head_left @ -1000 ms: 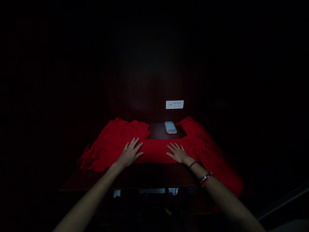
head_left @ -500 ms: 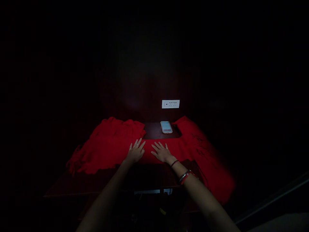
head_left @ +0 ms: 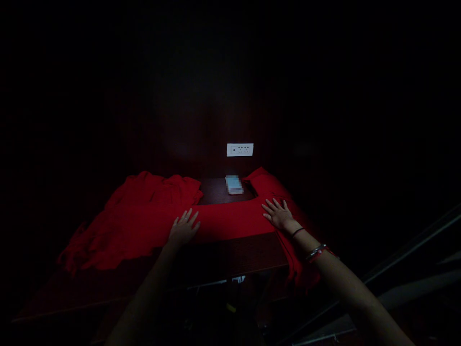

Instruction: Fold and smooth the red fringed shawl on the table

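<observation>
A long red scarf (head_left: 230, 218) with fringe lies spread across the dark wooden table, its right end hanging over the table's edge. My left hand (head_left: 183, 228) rests flat on it left of the middle, fingers spread, a ring on one finger. Farther right, my right hand (head_left: 280, 215) lies palm down on the scarf with its fingers apart. Neither hand grips anything. Behind the left hand is a bunched heap of red cloth (head_left: 158, 189); whether it is part of the same scarf I cannot tell.
A phone (head_left: 234, 184) with a blurred screen lies at the back of the table (head_left: 212, 190). Above it a white socket panel (head_left: 240, 150) is fixed to the dark wall. The surroundings are very dark. A pale slanted edge shows at the lower right.
My right hand has slid to the right along the scarf, so my hands are farther apart. The scarf's right part now hangs closer in. The view has shifted slightly right.
</observation>
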Action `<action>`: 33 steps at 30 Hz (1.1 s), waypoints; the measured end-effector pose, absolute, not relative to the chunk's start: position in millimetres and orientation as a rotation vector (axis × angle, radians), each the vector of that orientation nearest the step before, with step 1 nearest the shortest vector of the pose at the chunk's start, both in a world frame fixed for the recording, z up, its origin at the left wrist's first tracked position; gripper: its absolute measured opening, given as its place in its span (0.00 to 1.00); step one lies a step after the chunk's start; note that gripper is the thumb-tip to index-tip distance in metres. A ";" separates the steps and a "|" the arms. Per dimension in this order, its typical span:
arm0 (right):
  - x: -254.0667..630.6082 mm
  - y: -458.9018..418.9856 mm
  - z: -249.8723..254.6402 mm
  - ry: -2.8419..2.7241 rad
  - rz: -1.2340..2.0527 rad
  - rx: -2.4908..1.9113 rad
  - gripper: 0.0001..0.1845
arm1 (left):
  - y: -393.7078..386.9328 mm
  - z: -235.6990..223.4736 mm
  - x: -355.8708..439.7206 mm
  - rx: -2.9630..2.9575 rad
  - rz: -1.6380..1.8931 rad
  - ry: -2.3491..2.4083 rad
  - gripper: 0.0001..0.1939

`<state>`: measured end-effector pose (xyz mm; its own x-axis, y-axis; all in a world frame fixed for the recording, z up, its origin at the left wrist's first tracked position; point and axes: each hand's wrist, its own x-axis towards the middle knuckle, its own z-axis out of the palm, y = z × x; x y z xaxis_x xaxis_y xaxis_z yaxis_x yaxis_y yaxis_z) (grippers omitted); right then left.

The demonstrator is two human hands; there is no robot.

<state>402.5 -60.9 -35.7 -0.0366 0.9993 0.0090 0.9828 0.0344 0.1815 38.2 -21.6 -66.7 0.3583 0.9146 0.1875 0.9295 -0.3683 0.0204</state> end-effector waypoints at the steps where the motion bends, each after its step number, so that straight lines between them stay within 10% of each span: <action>1: 409.5 -63.2 -33.2 2.144 0.235 2.130 0.26 | -21.7 -66.2 38.5 -2.509 -0.255 -1.723 0.21; 33: 270.5 -82.5 -53.4 2.694 -0.158 1.862 0.26 | -39.4 -63.2 50.4 -2.808 -0.269 -1.320 0.27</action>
<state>270.5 -82.5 -53.4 -0.3488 0.9354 0.0576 0.9223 0.3535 -0.1563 50.4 -39.4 -63.2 0.6258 0.7618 0.1675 0.7665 -0.6404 0.0487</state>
